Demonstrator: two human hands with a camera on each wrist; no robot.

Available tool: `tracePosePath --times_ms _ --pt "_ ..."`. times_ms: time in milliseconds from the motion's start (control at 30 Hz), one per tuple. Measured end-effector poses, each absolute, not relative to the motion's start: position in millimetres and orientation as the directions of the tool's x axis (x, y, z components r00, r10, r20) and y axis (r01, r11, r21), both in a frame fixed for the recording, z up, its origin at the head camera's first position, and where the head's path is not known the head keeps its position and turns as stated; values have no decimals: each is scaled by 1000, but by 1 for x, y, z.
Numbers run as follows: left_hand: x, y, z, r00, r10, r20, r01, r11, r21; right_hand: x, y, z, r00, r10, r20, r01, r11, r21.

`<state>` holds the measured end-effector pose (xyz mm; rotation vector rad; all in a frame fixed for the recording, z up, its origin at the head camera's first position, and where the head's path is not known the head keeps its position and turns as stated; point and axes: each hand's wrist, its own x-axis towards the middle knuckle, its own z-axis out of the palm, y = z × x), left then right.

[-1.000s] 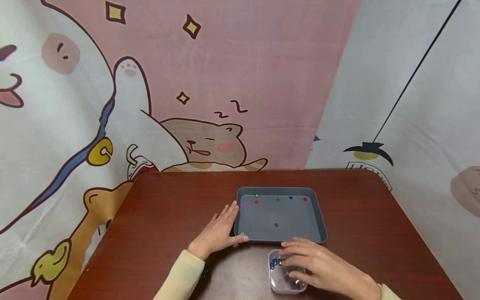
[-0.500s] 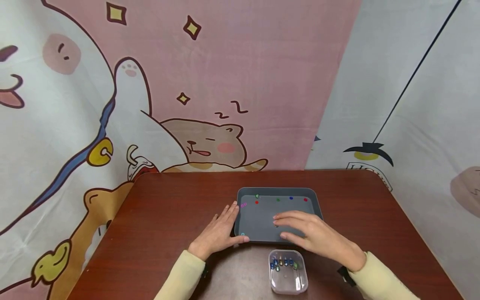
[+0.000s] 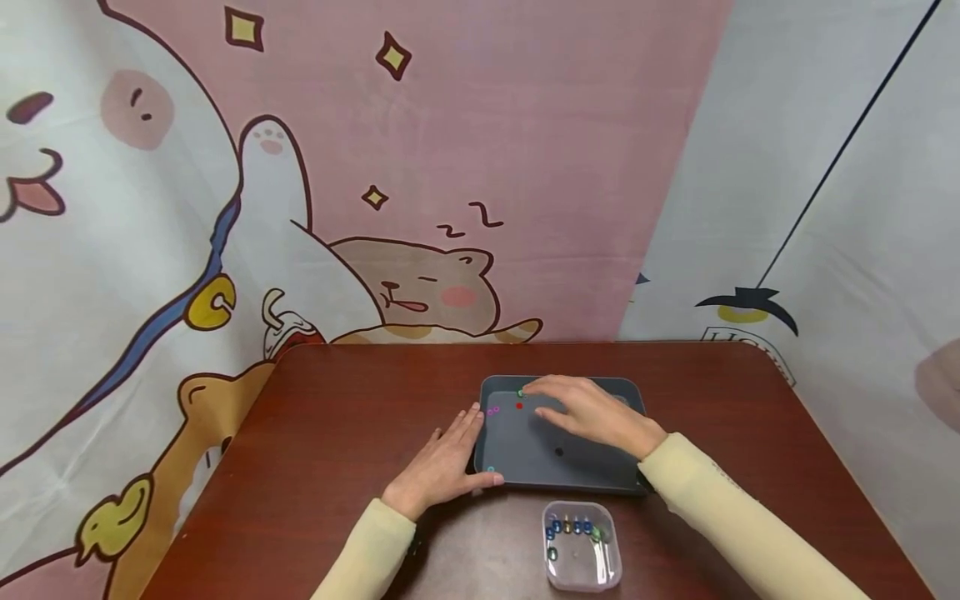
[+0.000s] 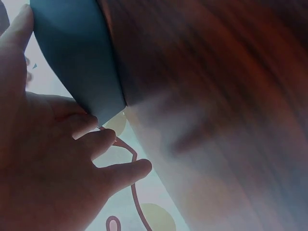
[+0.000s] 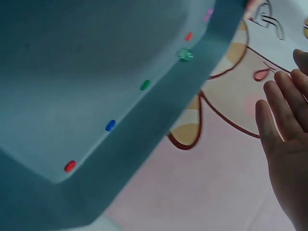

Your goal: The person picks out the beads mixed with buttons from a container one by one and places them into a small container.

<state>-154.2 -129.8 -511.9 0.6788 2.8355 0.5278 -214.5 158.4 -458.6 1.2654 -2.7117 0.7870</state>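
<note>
My left hand (image 3: 444, 471) rests along the left side of a shallow grey tray (image 3: 600, 471), fingers straight and thumb at its front edge. In the left wrist view those fingers (image 4: 108, 139) lie against the tray's outer wall (image 4: 77, 53). My right hand (image 3: 596, 415) hovers over the tray's far part, fingers loosely extended. Its fingertips reach close to a clear green bead (image 3: 521, 392). A red bead (image 3: 519, 406) lies just in front of that. The right wrist view shows the green bead (image 5: 186, 55) by the tray wall, with further red, blue and green beads along it.
Pink rings (image 3: 492, 410), a light blue ring (image 3: 491, 469) and a dark bead (image 3: 558, 452) lie in the tray. Nearer me stands a clear plastic box (image 3: 577, 575) with several shiny beads. The brown table (image 3: 337, 417) ends at a cartoon-print cloth (image 3: 562, 167).
My right hand has moved from over the clear box forward across the tray to its far side, uncovering the box. The left hand keeps its place at the tray. The head view shifts slightly.
</note>
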Motion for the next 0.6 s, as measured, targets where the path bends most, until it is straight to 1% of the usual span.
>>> tracePosePath --times_ms 133,333,467,600 --pt "-154 -130 -511 -879 468 -89 405 833 376 -230 152 -471 -666 -710 229 -724 540 -429" --pt "-155 -129 -511 -879 470 -85 410 834 370 -250 145 -490 -700 -692 174 -675 563 -477" --pt "-155 -129 -511 -879 468 -85 407 833 375 -259 141 -501 -711 -689 140 -652 571 -499" --pt "-154 -129 -510 -880 465 -94 399 833 384 -265 138 -505 -720 -680 139 -639 571 -515"
